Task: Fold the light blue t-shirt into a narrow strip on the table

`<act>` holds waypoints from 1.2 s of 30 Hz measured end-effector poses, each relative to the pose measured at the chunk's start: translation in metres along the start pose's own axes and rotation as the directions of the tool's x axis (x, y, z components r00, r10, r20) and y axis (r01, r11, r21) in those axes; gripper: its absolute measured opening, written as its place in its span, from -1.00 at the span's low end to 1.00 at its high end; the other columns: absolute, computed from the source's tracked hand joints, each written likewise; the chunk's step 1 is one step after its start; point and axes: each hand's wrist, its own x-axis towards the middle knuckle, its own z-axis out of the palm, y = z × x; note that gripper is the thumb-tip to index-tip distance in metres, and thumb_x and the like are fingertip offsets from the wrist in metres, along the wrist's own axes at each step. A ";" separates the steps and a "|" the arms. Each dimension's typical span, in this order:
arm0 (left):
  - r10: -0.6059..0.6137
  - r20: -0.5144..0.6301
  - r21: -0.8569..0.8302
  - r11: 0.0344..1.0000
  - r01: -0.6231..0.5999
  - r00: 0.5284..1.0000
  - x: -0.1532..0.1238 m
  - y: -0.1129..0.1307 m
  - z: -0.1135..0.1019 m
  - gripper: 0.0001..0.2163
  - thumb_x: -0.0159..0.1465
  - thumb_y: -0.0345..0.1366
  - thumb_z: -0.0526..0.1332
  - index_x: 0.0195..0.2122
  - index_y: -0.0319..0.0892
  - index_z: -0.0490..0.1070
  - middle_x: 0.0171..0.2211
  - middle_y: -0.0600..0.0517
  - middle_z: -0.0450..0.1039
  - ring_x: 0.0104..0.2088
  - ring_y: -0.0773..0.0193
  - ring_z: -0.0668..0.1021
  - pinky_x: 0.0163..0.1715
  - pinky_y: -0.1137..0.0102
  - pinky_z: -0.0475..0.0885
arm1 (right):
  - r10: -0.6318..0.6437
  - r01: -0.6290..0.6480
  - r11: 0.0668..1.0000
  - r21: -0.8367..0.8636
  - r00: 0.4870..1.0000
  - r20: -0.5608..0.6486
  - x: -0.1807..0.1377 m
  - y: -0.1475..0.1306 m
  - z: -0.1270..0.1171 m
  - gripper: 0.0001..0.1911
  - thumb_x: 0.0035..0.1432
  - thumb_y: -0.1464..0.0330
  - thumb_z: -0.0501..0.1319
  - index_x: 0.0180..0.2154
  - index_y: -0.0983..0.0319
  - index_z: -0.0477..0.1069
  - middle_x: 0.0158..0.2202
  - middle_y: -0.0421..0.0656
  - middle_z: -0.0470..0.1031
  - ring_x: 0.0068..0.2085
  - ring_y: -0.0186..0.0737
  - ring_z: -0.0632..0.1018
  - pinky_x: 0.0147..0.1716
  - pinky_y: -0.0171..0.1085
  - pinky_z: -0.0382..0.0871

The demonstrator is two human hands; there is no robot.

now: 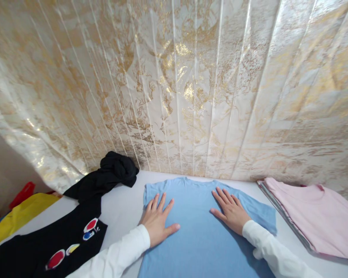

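A light blue T-shirt (197, 239) lies spread flat on the white table (124, 204), its collar toward the wall. My left hand (158, 222) rests flat on the shirt's left shoulder area, fingers spread, open. On the right chest area my right hand (230, 212) lies flat as well, fingers stretched out and holding nothing. Both arms wear white sleeves.
A black garment (84, 227) with red, yellow and blue patches lies crumpled to the left. Yellow cloth (20, 216) and something red (23, 193) sit at the far left. A stack of folded shirts topped by a pink one (313, 216) is at the right. A gold-patterned curtain (176, 85) hangs behind.
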 end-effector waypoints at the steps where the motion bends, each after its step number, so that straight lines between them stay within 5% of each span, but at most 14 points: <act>1: 0.007 0.005 -0.011 1.000 -0.006 1.000 0.006 0.005 -0.005 -0.26 0.24 0.27 -0.06 0.32 -0.07 0.00 0.36 -0.17 -0.20 0.32 -0.21 -0.10 0.20 -0.07 -0.04 | -0.011 0.011 1.000 0.004 1.000 0.004 0.000 -0.002 -0.001 -0.25 0.22 -0.11 -0.09 0.30 0.15 0.03 0.35 -0.07 -0.03 0.33 0.03 0.00 0.22 0.09 -0.05; 8: 0.110 -0.113 -0.060 0.991 -0.117 0.987 0.083 0.044 -0.007 -0.48 0.39 -0.08 -0.10 0.29 -0.28 0.06 0.32 -0.11 0.01 0.32 0.17 0.06 0.24 0.25 0.03 | 0.053 -0.054 0.998 -0.035 0.998 -0.028 0.010 -0.011 -0.005 -0.32 0.27 -0.03 -0.09 0.30 0.15 0.04 0.35 -0.08 -0.03 0.33 0.02 0.03 0.21 0.07 -0.01; 11: 0.043 -0.144 -0.068 0.996 -0.053 0.989 0.104 0.043 0.009 -0.42 0.37 -0.01 -0.07 0.29 -0.31 0.07 0.32 -0.19 0.00 0.31 0.02 0.07 0.24 0.14 0.03 | 0.150 -0.152 0.985 -0.082 0.988 -0.026 0.015 -0.003 -0.001 -0.32 0.27 -0.03 -0.10 0.30 0.18 0.05 0.35 -0.05 -0.02 0.32 0.06 0.03 0.21 0.04 0.00; 16: -0.023 -0.153 -0.075 0.997 0.011 0.988 0.109 0.032 0.026 -0.28 0.24 0.24 -0.03 0.32 -0.05 0.00 0.35 -0.14 -0.14 0.32 -0.22 -0.06 0.20 -0.11 -0.14 | 0.196 -0.200 0.972 -0.120 0.980 -0.047 0.015 0.006 0.007 -0.27 0.25 -0.06 -0.09 0.30 0.20 0.03 0.35 0.00 -0.04 0.33 0.09 0.00 0.22 0.04 -0.04; 22: -0.014 -0.087 -0.087 0.996 0.006 0.996 0.109 0.032 0.008 -0.29 0.28 0.18 -0.02 0.33 -0.14 -0.02 0.35 -0.22 -0.13 0.32 -0.19 -0.06 0.19 -0.12 -0.11 | 0.212 -0.210 0.974 -0.083 0.977 0.007 0.020 0.007 -0.001 -0.30 0.26 -0.01 -0.03 0.30 0.20 0.03 0.35 0.02 -0.05 0.33 0.11 0.00 0.21 0.07 -0.04; 25: 0.055 -0.076 -0.092 0.994 -0.061 0.996 0.079 0.036 -0.009 -0.36 0.36 0.04 -0.03 0.34 -0.23 -0.09 0.36 -0.18 -0.18 0.34 -0.02 -0.09 0.25 0.02 -0.11 | 0.124 -0.123 0.991 -0.050 0.992 0.010 -0.003 0.000 -0.008 -0.34 0.28 0.03 -0.04 0.31 0.18 0.02 0.36 -0.05 -0.08 0.34 0.05 -0.04 0.22 0.06 -0.03; 27: 0.132 -0.074 -0.094 0.986 -0.139 0.988 0.039 0.037 -0.013 -0.43 0.39 -0.01 -0.06 0.34 -0.16 -0.09 0.37 -0.06 -0.22 0.35 0.13 -0.11 0.27 0.15 -0.10 | -0.052 0.052 0.999 -0.012 0.997 -0.057 -0.036 -0.009 -0.012 -0.34 0.29 0.04 -0.06 0.31 0.17 -0.01 0.36 -0.08 -0.10 0.34 0.02 -0.04 0.22 0.07 -0.02; 32: 0.304 -0.143 -0.106 0.941 -0.320 0.942 -0.075 0.033 0.011 -0.35 0.37 0.06 -0.08 0.37 -0.11 -0.29 0.37 -0.06 -0.26 0.34 0.00 -0.04 0.21 0.08 0.09 | -0.426 0.408 0.905 -0.122 0.878 -0.217 -0.131 -0.033 -0.012 -0.19 0.20 -0.04 0.04 0.34 0.15 -0.15 0.31 -0.03 0.04 0.26 0.10 0.20 0.06 0.00 0.29; 36: 0.347 -0.130 -0.070 0.931 -0.358 0.929 -0.111 0.028 0.020 -0.32 0.35 0.06 -0.01 0.36 -0.08 -0.27 0.37 -0.06 -0.21 0.32 -0.06 0.03 0.22 0.08 0.08 | -0.525 0.473 0.846 -0.246 0.819 -0.230 -0.160 -0.038 -0.012 -0.12 0.16 -0.10 0.06 0.34 0.17 -0.16 0.24 -0.03 0.20 0.14 0.08 0.40 -0.07 -0.09 0.40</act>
